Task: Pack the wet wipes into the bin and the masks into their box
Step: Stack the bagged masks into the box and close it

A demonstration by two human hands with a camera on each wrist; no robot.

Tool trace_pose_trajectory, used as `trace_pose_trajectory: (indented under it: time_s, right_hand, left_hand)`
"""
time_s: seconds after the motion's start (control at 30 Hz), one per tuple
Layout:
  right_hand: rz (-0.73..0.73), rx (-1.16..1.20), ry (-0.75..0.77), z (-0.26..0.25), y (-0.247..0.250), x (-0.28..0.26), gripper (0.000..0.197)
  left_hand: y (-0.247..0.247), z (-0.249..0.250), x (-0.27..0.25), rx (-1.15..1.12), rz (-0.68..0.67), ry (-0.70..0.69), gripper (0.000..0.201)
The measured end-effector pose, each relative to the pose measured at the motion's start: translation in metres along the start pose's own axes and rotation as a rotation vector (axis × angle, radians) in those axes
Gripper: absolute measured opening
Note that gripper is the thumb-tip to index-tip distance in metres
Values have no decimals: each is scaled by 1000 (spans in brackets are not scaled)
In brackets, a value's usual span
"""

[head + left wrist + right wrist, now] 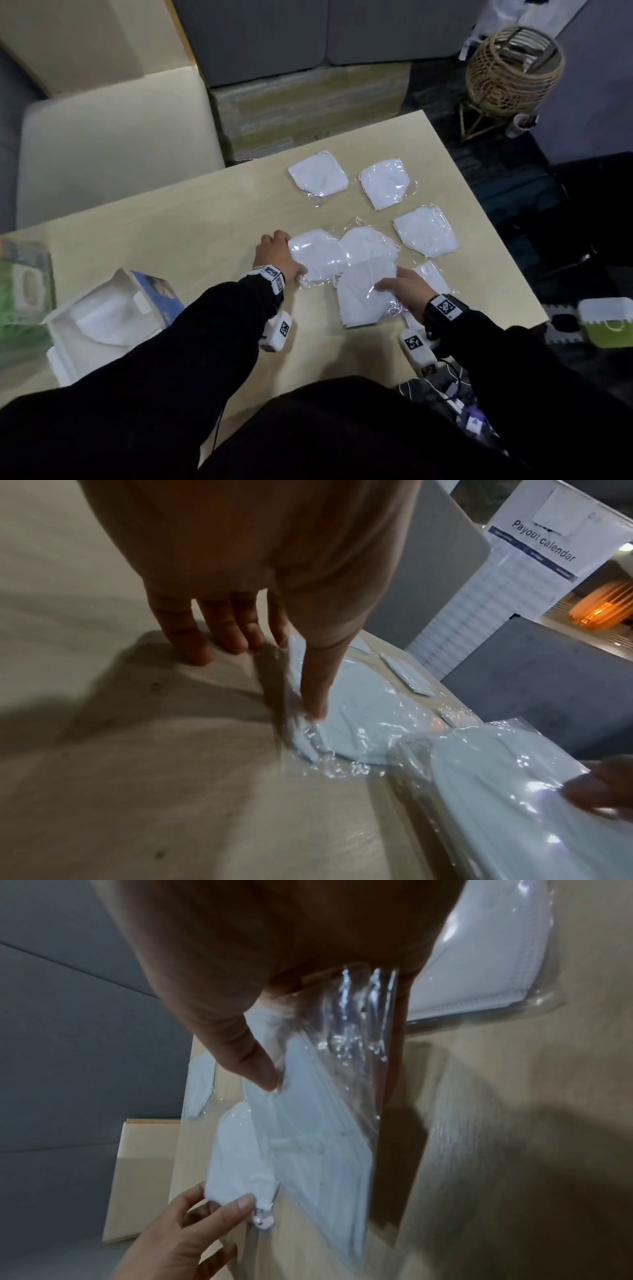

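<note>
Pale wood-grain surface (171,240) in an office corner; a cream chair (113,144) stands beyond its far edge and a wicker basket (513,72) sits on the dark floor to the far right.

Masks: flat white items, each sealed in a clear plastic sleeve. Three lie singly at the far right of the surface, well apart from one another (318,176), (385,183), (426,231). Several more overlap in a loose pile (346,260) between the hands.

Mask box (102,315): open at the near left of the surface, white inside, with at least one mask already in it. Beside it, at the left edge of the head view, is a green package (24,291), probably the wet wipes, though it is too blurred to confirm. No bin can be identified with certainty.

Left hand (274,255): at the left edge of the pile. Its thumb presses on a sleeve while the other fingers (219,631) lie fairly straight on the bare wood beside it; nothing is enclosed.

Right hand (406,286): takes the near mask (363,294) by its right edge, thumb above and fingers beneath the sleeve, one end raised clear of the wood.

Handling assessment: the masks appear very light, limp and easily creased. The glossy sleeves look slippery, so stacked ones are likely to slide apart. A pinch across a sleeve's edge seam, or both hands squaring the pile from opposite sides, seems the securest hold. Breakage risk is judged negligible; the main hazard is masks slipping from a stack during transfer to the box.
</note>
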State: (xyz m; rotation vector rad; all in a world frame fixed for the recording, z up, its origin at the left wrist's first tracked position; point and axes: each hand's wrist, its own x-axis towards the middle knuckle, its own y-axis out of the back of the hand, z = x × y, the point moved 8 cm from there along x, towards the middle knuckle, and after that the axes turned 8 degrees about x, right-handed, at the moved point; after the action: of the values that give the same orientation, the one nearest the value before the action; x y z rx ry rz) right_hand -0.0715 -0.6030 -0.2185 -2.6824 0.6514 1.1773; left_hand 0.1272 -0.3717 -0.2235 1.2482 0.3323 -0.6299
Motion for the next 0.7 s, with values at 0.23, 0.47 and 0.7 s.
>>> trace_pose_trajectory:
  time_s: [0.23,0.47,0.7]
  right_hand:
    - [-80,-106,12,0,-22,5,16]
    - [-189,-89,57,-23,-48,-1,15]
    - [-362,114,103,-47,-78,-13,22]
  left_hand:
    - [24,-16,-18,-668,45,96,80]
    - [83,-3,-60,-1236,-111,-76,26]
    - [61,17,-80,-532,-106,-343,45]
